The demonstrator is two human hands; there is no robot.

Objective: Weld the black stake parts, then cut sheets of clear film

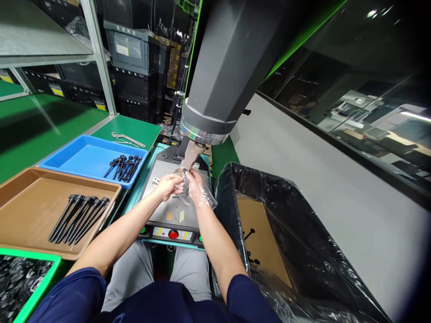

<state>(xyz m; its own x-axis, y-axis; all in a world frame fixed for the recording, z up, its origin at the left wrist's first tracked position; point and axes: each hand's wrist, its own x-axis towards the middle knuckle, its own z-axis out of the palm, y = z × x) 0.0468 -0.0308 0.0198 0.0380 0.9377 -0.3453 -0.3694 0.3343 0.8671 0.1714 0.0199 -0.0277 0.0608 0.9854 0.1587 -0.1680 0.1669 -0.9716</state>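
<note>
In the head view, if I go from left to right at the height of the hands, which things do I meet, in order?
In order: brown tray → left hand → right hand → box lined with black plastic. Both hands grip a clear bag; it overlaps the right hand, so it has no place in the order.

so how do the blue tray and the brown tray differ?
The blue tray lies farther off; the brown tray is nearer and looks larger. The blue tray holds short black pins bunched at its right end; the brown tray holds longer black rods in a fanned row. Both are shallow and sit on the green bench.
</note>
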